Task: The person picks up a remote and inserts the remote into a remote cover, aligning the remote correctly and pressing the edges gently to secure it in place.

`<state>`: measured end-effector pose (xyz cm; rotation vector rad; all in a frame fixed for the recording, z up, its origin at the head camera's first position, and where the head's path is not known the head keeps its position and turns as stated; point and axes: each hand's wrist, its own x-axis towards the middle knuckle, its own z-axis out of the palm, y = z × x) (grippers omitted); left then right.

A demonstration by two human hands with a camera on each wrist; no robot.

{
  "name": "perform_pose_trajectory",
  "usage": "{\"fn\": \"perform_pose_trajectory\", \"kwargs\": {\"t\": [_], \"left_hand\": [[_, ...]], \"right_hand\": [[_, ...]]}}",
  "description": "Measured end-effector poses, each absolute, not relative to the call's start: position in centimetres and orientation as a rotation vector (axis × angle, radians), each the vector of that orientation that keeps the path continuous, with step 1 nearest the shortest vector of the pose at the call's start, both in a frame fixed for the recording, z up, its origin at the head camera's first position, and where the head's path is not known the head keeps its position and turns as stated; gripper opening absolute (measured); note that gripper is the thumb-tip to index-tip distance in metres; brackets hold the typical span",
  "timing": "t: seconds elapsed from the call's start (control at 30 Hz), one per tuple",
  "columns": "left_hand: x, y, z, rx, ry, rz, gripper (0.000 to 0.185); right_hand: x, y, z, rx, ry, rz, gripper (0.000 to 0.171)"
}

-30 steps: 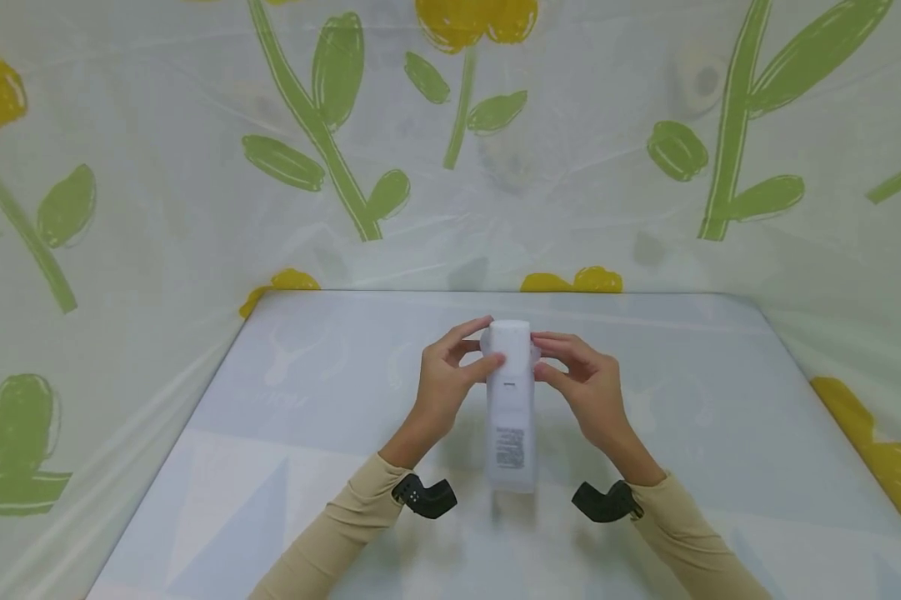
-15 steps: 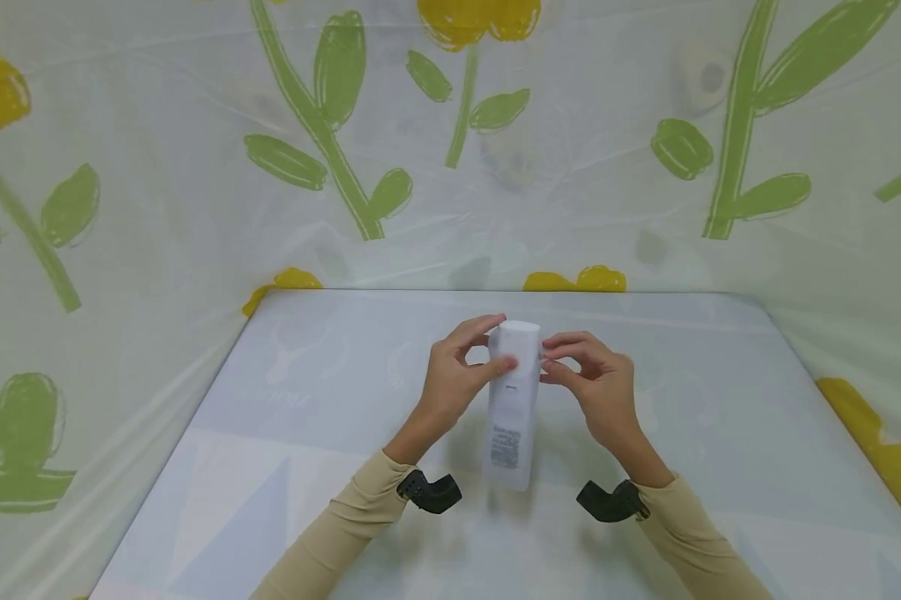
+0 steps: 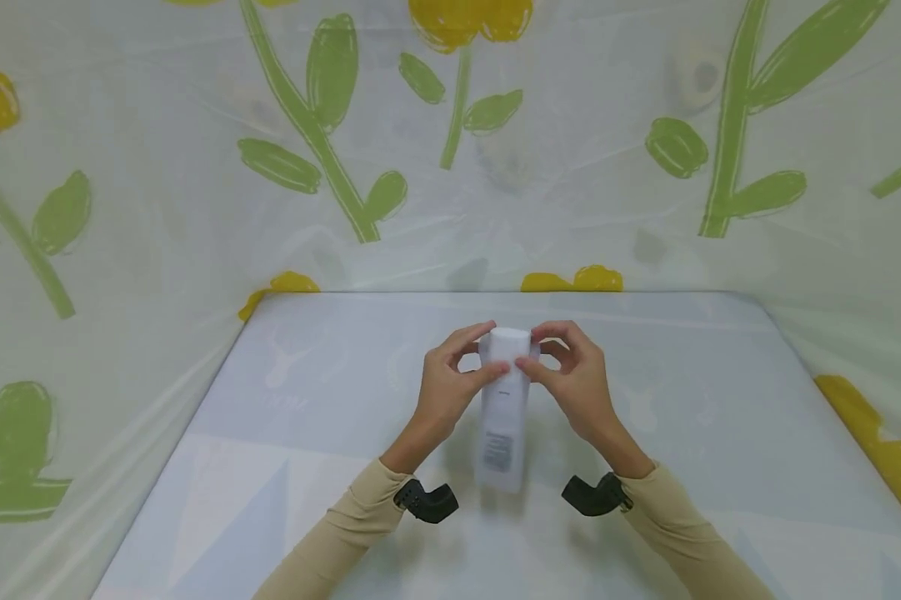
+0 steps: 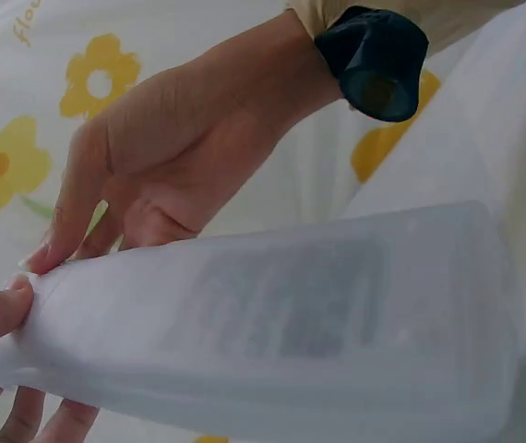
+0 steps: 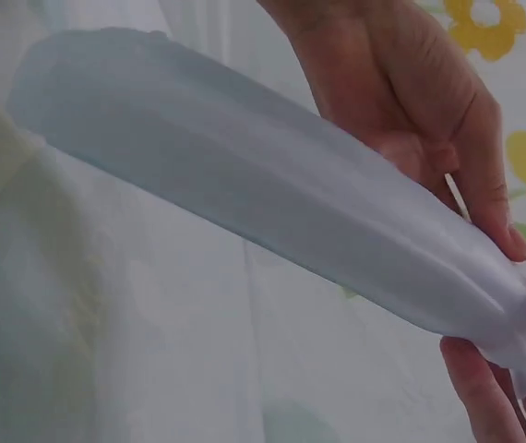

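Note:
Both hands hold a long, slim white package [image 3: 504, 421] by its far end, in the middle of the head view. A grey block of print marks its near part. Its cover looks translucent, and in the right wrist view the package [image 5: 272, 185] is creased at the held end. My left hand [image 3: 442, 385] pinches the left side, thumb on the front face and a finger at the top edge. On the other side my right hand [image 3: 579, 382] pinches the right edge, its thumb also on the front. The package's back is hidden in the head view.
Below the hands lies a pale blue-white table [image 3: 330, 500] with faint triangle patterns. A curtain [image 3: 570, 192] printed with green leaves and yellow flowers hangs behind and beside it. Each wrist wears a black device [image 3: 429, 502].
The package swung slightly right and tilted, then came back left. My right thumb has shifted from its right edge onto the front face. My left hand has kept its grip.

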<state>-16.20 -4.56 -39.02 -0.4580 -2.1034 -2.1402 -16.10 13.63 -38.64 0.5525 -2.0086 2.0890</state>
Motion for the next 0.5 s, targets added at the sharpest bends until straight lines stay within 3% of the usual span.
{"fn": "perform_pose_trajectory", "kwargs": {"t": [0.5], "left_hand": [[-16.12,-4.86,-39.34,-0.373,-1.842,-2.391,0.019]], "right_hand": [[-16.28,13.55,-38.11,0.402,-2.105,2.091,0.032]]}}
